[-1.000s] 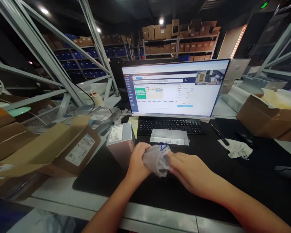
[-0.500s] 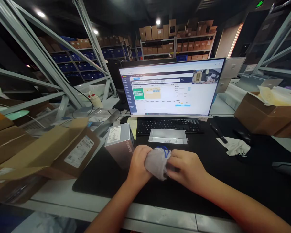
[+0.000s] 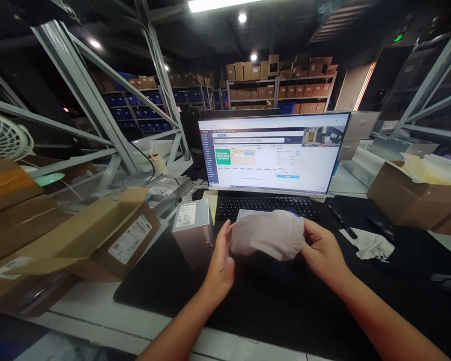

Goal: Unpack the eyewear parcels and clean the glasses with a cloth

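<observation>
My left hand and my right hand hold a grey cloth pouch stretched between them, raised above the black desk mat. Each hand pinches one end of it. A hint of blue shows at its top right edge. The pouch hides most of a shallow silver tray in front of the keyboard. A small grey upright box with a white label stands just left of my left hand.
A lit monitor stands behind the keyboard. Open cardboard boxes crowd the left side and another sits at the right. A white cloth, a pen and a mouse lie on the mat's right part. Metal racking surrounds the desk.
The pouch was bunched up between both hands; now my hands have moved apart and lifted, spreading it out wide. The view has tilted upward slightly.
</observation>
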`<state>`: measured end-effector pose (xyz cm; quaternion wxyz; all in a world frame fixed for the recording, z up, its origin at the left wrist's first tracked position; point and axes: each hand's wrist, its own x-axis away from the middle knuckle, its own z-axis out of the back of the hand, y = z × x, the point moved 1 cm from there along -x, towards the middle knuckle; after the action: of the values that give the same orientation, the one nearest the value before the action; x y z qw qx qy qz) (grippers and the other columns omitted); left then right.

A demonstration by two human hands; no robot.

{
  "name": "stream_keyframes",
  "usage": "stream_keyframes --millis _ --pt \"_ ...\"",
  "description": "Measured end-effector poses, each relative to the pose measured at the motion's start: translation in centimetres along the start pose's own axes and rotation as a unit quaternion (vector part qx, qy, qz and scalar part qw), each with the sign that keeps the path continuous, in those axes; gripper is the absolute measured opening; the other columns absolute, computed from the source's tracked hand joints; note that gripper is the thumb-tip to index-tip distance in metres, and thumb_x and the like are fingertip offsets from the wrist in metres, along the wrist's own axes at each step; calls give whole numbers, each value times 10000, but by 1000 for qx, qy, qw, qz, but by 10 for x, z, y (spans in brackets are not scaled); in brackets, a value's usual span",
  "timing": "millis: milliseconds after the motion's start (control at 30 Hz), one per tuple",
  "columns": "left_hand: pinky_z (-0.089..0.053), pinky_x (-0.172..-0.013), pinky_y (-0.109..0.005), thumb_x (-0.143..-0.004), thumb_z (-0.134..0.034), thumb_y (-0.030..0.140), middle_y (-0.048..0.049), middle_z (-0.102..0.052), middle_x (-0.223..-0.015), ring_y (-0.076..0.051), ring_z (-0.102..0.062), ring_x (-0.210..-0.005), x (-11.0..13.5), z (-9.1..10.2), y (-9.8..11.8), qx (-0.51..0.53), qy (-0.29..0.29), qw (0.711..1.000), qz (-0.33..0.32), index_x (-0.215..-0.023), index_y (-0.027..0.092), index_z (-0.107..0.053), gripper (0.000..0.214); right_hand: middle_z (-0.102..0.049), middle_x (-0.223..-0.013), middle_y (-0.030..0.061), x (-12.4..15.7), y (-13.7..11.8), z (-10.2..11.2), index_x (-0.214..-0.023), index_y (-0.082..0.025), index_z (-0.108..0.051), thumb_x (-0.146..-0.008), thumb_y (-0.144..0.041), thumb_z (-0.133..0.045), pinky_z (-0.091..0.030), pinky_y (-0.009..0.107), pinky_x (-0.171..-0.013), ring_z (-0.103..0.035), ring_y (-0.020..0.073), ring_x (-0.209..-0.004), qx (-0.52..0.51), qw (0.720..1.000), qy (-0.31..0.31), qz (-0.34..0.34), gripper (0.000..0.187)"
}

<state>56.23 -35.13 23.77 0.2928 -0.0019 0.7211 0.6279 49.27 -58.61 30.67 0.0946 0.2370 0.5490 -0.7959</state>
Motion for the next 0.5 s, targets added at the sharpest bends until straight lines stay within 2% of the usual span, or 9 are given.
stream_keyframes --millis 67,100,200,300,400,500 --pt "-433 -1089 -446 -891 -452 769 -156 -426 -1530 -325 -467 -1366 -2 -5 3 95 23 992 81 -1504 252 -380 804 -735 -1001 27 -3 1 7 -1081 -208 -705 -828 -148 -621 -529 284 -810 -671 198 -885 -10 1000 -22 13 274" --pt "-500 -1002 -429 -895 -475 752 -165 -512 -1454 -321 -556 -1265 -3 -7 5 119 35 985 118 -1451 230 -462 763 -736 -1014 29 -4 2 9 -1086 -214 -711 -829 -141 -617 -529 292 -818 -672 203 -895 -12 999 -43 17 284" --pt "-560 -754 -347 -827 -656 687 -139 -707 -1068 -263 -676 -898 -5 -7 11 91 93 977 168 -1187 148 -670 648 -733 -900 25 -7 3 11 -977 -213 -752 -841 -149 -609 -520 290 -735 -665 202 -816 4 995 -103 14 207" --pt "-511 -643 -277 -772 -740 633 -71 -690 -782 -201 -629 -716 -6 -2 9 22 140 979 145 -926 118 -725 538 -694 -797 33 -10 3 15 -832 -205 -776 -848 -211 -643 -486 284 -668 -627 189 -746 41 995 -90 33 134" --pt "-494 -665 -272 -794 -717 615 -49 -682 -766 -205 -616 -742 -5 6 9 -47 185 976 107 -854 134 -720 484 -695 -890 61 -15 2 21 -802 -204 -789 -842 -310 -696 -503 288 -697 -638 195 -812 6 998 -43 35 146" --pt "-480 -696 -269 -847 -682 545 -36 -694 -794 -220 -620 -789 -4 16 18 -130 231 962 72 -872 161 -728 388 -718 -858 59 -21 6 34 -842 -207 -792 -817 -432 -751 -541 284 -664 -650 176 -734 -98 994 -6 -40 230"
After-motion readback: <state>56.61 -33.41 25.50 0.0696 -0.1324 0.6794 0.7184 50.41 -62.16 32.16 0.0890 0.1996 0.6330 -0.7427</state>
